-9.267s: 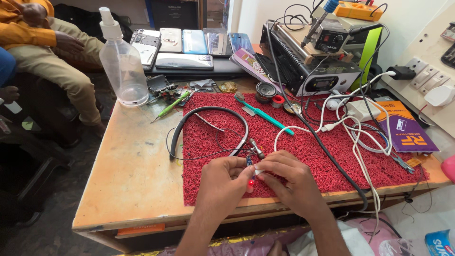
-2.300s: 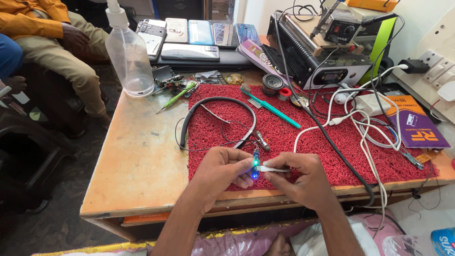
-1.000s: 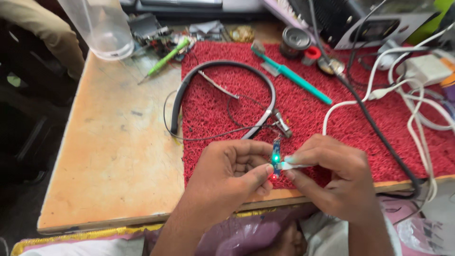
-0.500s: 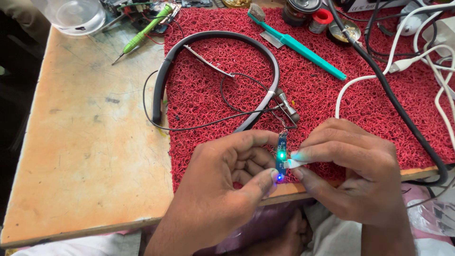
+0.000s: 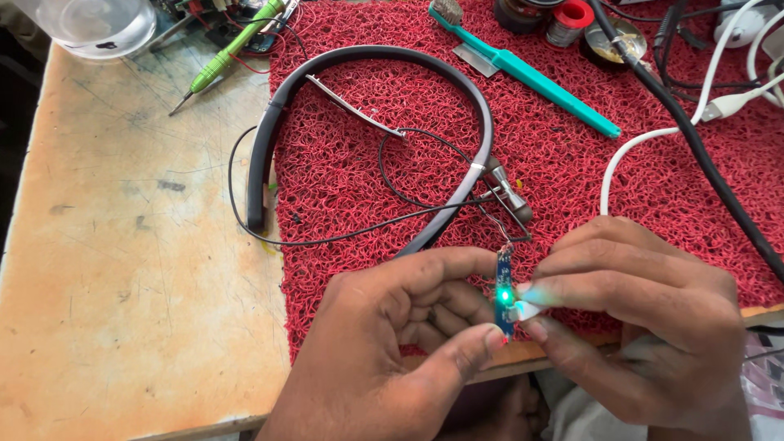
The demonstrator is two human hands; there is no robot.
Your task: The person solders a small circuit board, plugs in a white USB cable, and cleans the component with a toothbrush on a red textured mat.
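Observation:
My left hand (image 5: pixel 392 343) pinches a small narrow blue circuit board (image 5: pixel 504 287) between thumb and fingers; a green light glows on it. My right hand (image 5: pixel 645 327) grips a white plug (image 5: pixel 527 309) pushed against the board's side. Thin wires run from the board's top to a black neckband earphone (image 5: pixel 367 61) lying opened on the red mesh mat (image 5: pixel 621 188). Both hands hover over the mat's front edge.
A teal toothbrush (image 5: pixel 531 69) lies on the mat at the back. A green screwdriver (image 5: pixel 233 45) and a clear bottle (image 5: pixel 90 20) sit at the back left on the worn wooden table (image 5: pixel 122 286). White and black cables (image 5: pixel 694 122) cross the right side.
The camera has come much closer to the hands. The board has stayed between both hands and its light now shows green rather than the blue seen earlier.

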